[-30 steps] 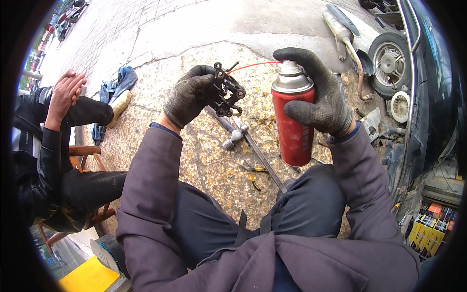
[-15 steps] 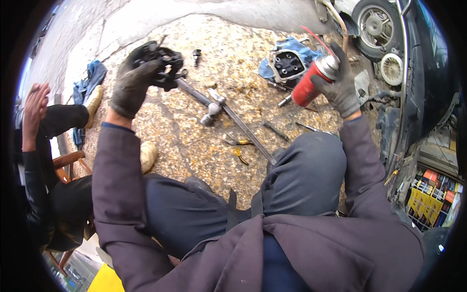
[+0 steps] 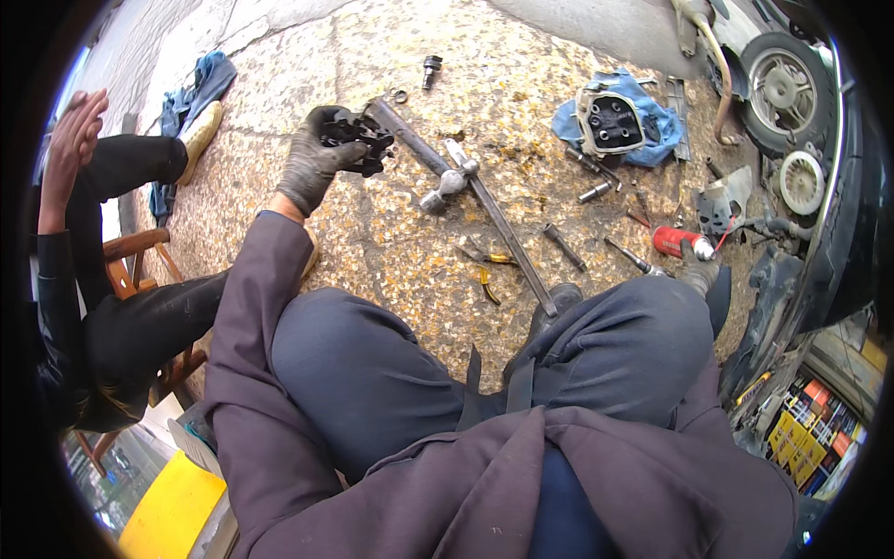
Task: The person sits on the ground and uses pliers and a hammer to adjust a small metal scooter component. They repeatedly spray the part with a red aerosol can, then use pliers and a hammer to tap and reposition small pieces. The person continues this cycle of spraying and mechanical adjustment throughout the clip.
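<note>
My left hand (image 3: 315, 160), in a dark work glove, is closed on a black metal part with several bolt bosses (image 3: 365, 145), raised left of centre. Beyond my right knee, my gloved right hand (image 3: 698, 270) grips a red spray can (image 3: 672, 240) lying sideways low near the ground, its red straw attached. Below the black part lie a ball-peen hammer (image 3: 442, 193) and a long metal bar (image 3: 507, 238) on the speckled floor (image 3: 391, 252). Pliers (image 3: 494, 255), a short shaft (image 3: 563, 247) and a ratchet-like tool (image 3: 624, 252) lie before my knees.
A cylinder head (image 3: 610, 121) rests on a blue cloth (image 3: 656, 135). At right are a wheel (image 3: 782, 88), exhaust pipe (image 3: 722, 102), white fan (image 3: 801, 184) and dark vehicle body (image 3: 857, 214). At left, another person (image 3: 140, 340) sits on a wooden chair (image 3: 126, 244), hands together.
My right hand has lowered the spray can from upright in front of me to near the ground at far right. My left hand, still holding the black part, has dipped and tilted it.
</note>
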`<state>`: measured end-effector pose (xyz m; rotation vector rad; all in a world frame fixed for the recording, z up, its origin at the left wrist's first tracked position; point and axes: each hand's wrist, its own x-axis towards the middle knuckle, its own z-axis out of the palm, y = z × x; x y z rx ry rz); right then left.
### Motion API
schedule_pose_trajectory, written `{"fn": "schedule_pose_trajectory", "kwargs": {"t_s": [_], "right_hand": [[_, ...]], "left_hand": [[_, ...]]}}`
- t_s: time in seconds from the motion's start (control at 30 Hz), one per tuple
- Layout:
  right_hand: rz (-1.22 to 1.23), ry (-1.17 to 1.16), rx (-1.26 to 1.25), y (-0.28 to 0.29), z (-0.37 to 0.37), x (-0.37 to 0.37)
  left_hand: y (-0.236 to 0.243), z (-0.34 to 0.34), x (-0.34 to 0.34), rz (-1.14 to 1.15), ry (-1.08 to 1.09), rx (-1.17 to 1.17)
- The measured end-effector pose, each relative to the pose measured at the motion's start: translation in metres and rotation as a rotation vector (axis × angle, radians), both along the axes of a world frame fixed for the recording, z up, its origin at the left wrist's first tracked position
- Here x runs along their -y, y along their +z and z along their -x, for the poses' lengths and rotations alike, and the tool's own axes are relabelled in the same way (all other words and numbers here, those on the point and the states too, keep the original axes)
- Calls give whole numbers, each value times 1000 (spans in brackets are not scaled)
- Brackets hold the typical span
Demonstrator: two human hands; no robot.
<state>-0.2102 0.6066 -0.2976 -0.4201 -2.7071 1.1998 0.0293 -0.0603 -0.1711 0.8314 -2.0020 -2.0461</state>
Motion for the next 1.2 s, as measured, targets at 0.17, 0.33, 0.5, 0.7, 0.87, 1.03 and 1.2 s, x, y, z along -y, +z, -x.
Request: {"fn": "schedule_pose_trajectory", "kwargs": {"t_s": [0.17, 0.33, 0.5, 0.7, 0.87, 1.03, 1.2], "right_hand": [[40, -103, -54, 22, -25, 13], [-41, 426, 659, 64, -113, 111], [-345, 1284, 992, 44, -136, 240], [-458, 1170, 1011, 25, -141, 254], [-383, 1058, 619, 32, -105, 225], [-839, 1264, 428, 85, -30, 246], [-1108, 1226, 279, 161, 24, 272]], "left_hand": [[-42, -6, -9, -90, 101, -92], [-95, -21, -14, -89, 278, -123], [-142, -39, -33, -55, 368, -70], [-153, -63, -42, 262, 239, 249], [-149, -80, -50, 569, 245, 434], [-155, -83, -51, 371, 317, 219], [-156, -78, -46, 475, 273, 339]]}}
